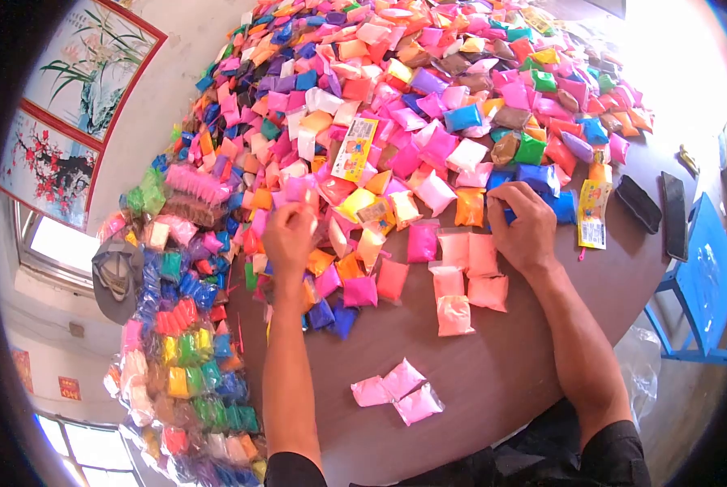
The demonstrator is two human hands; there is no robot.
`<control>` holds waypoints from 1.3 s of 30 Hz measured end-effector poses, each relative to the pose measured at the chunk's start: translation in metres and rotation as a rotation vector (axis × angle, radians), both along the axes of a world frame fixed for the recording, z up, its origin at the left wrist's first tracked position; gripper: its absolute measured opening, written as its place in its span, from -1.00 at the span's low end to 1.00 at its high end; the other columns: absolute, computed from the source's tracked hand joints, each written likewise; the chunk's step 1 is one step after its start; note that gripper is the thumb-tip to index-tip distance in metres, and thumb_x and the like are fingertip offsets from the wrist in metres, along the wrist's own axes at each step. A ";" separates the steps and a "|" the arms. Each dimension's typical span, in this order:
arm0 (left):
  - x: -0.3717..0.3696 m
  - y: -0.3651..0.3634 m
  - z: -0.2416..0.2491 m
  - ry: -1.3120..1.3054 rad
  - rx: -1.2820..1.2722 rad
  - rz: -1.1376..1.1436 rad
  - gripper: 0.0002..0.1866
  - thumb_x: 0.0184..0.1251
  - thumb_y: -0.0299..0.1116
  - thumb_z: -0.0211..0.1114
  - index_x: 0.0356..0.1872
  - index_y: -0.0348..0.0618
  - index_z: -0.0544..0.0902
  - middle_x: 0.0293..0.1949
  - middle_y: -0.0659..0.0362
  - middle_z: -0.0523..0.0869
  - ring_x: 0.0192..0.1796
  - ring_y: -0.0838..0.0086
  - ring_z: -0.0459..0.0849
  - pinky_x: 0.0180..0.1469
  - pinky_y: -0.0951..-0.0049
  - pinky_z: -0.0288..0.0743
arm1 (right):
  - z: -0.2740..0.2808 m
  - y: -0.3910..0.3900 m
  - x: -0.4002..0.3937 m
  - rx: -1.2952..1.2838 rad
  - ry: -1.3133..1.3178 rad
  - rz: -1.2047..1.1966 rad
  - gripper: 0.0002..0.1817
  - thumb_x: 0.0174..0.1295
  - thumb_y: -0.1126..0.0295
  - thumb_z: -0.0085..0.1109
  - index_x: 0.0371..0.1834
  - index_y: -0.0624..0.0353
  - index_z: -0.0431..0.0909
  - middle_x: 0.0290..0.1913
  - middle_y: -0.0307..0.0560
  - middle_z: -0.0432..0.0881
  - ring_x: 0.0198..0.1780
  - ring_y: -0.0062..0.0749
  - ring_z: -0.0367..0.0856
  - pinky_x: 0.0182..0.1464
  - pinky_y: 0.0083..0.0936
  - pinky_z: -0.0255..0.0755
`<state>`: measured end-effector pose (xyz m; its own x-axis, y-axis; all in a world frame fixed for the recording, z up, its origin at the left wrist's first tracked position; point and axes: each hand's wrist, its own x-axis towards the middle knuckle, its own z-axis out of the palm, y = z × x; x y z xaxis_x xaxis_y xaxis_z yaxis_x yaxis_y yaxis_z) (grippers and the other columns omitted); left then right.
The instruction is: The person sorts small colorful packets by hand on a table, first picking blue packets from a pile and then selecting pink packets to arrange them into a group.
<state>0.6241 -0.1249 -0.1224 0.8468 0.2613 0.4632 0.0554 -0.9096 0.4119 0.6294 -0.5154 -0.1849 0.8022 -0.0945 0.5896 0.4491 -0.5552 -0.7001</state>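
My left hand [289,235] is raised over the near left part of a large heap of small coloured packets [436,146]. Its fingers are drawn together near pink packets, slightly blurred, and what they hold cannot be made out. My right hand [526,227] is curled beside blue packets [560,206] at the heap's near right edge; its fingertips are partly hidden. Between my hands, several salmon-pink packets [466,284] lie grouped on the brown table [331,365]. Closer to me, three light pink packets [400,391] lie together.
Bundled packets in clear bags [189,349] line the left side. Yellow printed cards [354,149] lie on the heap and near its right edge. Black strips [673,215] rest at the table's right edge, beside a blue stool [700,284]. A grey cap [116,276] is at left.
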 end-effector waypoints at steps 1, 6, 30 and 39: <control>-0.004 -0.004 0.009 -0.031 -0.067 0.052 -0.69 0.44 -0.21 0.48 -0.04 -0.28 0.82 -0.17 -0.03 0.87 -0.10 0.17 0.85 0.03 0.18 0.68 | -0.001 0.000 0.000 -0.007 0.003 -0.003 -0.93 0.37 0.40 0.38 -0.16 0.12 0.77 -0.17 -0.03 0.79 -0.13 -0.03 0.83 -0.08 -0.19 0.68; -0.006 0.020 0.001 0.023 -0.028 -0.009 -0.66 0.41 -0.22 0.48 0.01 -0.29 0.80 -0.13 -0.07 0.86 -0.14 0.17 0.81 0.00 0.19 0.66 | -0.002 0.001 0.001 -0.006 0.000 -0.010 -0.94 0.37 0.42 0.38 -0.16 0.12 0.77 -0.17 -0.03 0.79 -0.13 -0.04 0.83 -0.09 -0.19 0.68; -0.025 -0.005 0.015 0.130 -0.388 -0.244 -0.68 0.61 -0.25 0.25 -0.25 -0.38 0.58 -0.30 0.16 0.61 -0.19 0.43 0.53 -0.06 0.31 0.45 | -0.002 0.000 0.000 0.006 0.014 0.000 -0.93 0.36 0.42 0.38 -0.16 0.12 0.77 -0.18 -0.01 0.79 -0.14 -0.01 0.82 -0.12 -0.20 0.67; -0.049 -0.005 0.012 0.228 -0.478 -0.144 -0.73 0.66 -0.25 0.21 -0.04 -0.31 0.65 -0.21 0.05 0.73 -0.04 0.34 0.77 0.05 0.34 0.58 | -0.001 0.000 0.000 0.002 0.029 0.012 -0.92 0.39 0.41 0.36 -0.16 0.13 0.77 -0.17 -0.01 0.79 -0.12 0.00 0.82 -0.09 -0.18 0.67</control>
<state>0.5748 -0.1302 -0.1102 0.9546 0.2718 0.1222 0.0801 -0.6292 0.7731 0.6294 -0.5158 -0.1861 0.8202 -0.0857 0.5656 0.4352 -0.5481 -0.7142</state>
